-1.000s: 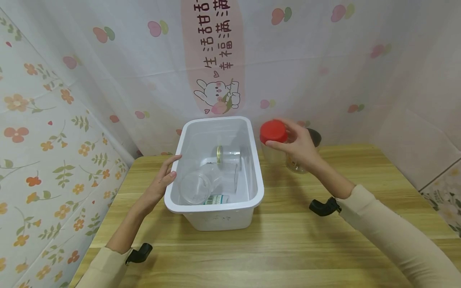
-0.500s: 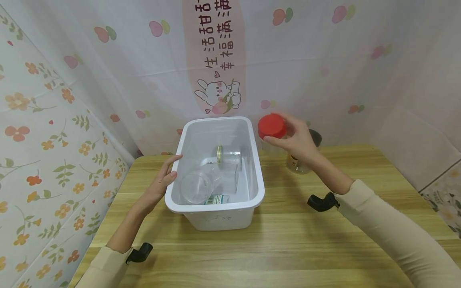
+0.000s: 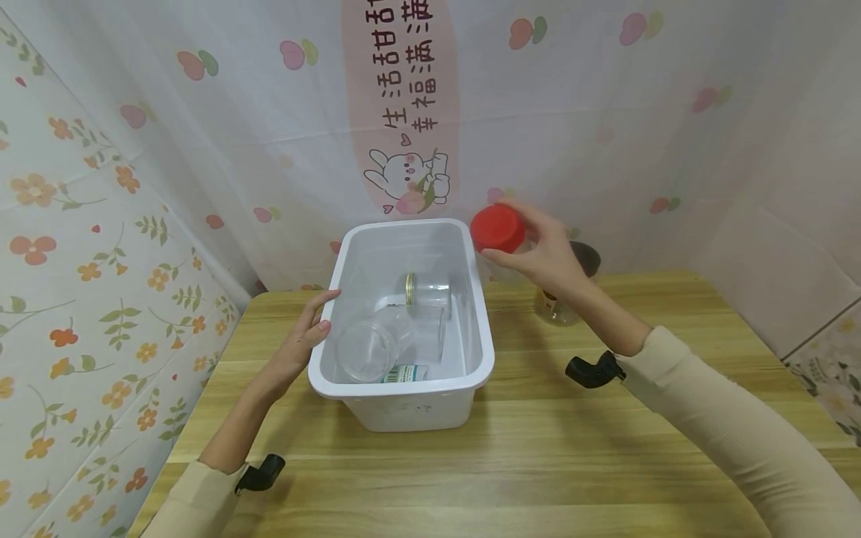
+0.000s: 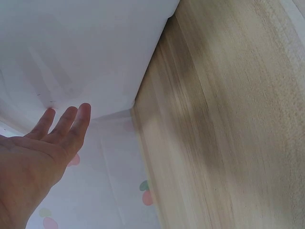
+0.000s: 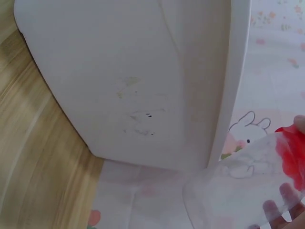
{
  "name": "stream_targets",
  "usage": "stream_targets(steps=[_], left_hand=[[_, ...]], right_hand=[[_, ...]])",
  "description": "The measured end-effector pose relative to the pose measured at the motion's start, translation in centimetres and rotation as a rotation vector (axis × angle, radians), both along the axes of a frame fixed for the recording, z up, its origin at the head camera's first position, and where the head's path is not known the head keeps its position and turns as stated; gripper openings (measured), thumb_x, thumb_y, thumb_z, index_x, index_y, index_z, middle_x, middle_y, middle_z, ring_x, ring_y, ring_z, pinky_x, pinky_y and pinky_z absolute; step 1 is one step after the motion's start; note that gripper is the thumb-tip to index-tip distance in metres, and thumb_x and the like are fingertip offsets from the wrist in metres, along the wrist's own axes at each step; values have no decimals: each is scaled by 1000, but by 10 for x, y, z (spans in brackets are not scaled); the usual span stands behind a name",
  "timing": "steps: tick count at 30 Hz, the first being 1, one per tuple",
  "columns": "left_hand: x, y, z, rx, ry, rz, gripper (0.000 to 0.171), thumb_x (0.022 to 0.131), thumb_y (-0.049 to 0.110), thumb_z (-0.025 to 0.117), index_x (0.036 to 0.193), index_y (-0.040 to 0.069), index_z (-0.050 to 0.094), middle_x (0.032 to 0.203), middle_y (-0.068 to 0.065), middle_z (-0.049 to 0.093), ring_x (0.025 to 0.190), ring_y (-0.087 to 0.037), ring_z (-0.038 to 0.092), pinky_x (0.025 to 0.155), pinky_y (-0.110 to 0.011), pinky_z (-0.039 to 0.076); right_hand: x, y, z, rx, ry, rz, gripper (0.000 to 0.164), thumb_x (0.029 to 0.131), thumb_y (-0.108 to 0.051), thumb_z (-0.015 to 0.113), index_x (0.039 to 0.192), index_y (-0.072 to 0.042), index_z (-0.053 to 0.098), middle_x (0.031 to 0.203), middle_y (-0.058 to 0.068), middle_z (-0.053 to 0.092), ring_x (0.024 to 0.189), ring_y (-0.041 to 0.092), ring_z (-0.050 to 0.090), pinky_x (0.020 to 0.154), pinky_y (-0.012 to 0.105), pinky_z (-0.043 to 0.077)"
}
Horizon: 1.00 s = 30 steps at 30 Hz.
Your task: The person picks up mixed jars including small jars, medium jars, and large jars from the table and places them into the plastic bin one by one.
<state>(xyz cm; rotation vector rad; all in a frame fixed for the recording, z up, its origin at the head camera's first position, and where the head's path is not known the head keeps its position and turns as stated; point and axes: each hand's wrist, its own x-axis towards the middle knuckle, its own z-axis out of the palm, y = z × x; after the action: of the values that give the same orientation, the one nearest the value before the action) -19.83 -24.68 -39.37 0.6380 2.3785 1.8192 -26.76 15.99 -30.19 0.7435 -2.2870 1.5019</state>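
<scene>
Beside the far right corner of a white plastic tub (image 3: pixel 410 409), my right hand (image 3: pixel 550 250) grips a clear jar (image 5: pixel 224 191) around its red lid (image 3: pixel 496 229). The right wrist view shows the jar's clear body tilted, overlapping the tub's rim. My left hand (image 3: pixel 301 338) rests at the tub's left rim; in the left wrist view its fingers (image 4: pixel 71 126) are extended against the outer wall. Inside the tub lie several clear containers: a jar with a gold lid (image 3: pixel 430 290), a round clear jar (image 3: pixel 365 351) in front, and one with a green-and-white label (image 3: pixel 405 373).
A clear jar with a dark lid (image 3: pixel 554 308) stands on the wooden table (image 3: pixel 538 463), partly behind my right hand and wrist. A patterned curtain (image 3: pixel 572 134) hangs right behind the tub, and a floral sheet (image 3: pixel 87 299) borders the left side.
The red-lidded jar has risen in my right hand and moved left toward the tub, its lid tilting. My left hand and the tub have stayed in place.
</scene>
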Motion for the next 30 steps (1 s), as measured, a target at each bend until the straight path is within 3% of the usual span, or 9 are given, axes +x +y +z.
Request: stream_targets(steps=[6,19,30], left_hand=[[0,0,0,-4,3,0,50,110,28,35,158,20,22,146,-32,35,112,-33,53,83,-34,53],[0,1,0,0,-3,1,51,110,28,35,158,21,22,143,-31,38,108,-29,57,81,-35,54],[0,1,0,1,-8,-6,51,110,29,34,158,22,20,147,-28,34,114,-30,52,84,-34,53]], right_hand=[[-2,-4,4,19,29,7,77,82,-8,86,150,-15,51,151,3,48,139,22,41,102,48,44],[-2,-15,15,54,46,16,70,83,-12,85,146,-14,55,142,4,55,128,24,49,101,49,45],[-1,-23,23,72,63,19,72,83,-16,86,147,-14,54,139,5,57,124,24,51,100,49,46]])
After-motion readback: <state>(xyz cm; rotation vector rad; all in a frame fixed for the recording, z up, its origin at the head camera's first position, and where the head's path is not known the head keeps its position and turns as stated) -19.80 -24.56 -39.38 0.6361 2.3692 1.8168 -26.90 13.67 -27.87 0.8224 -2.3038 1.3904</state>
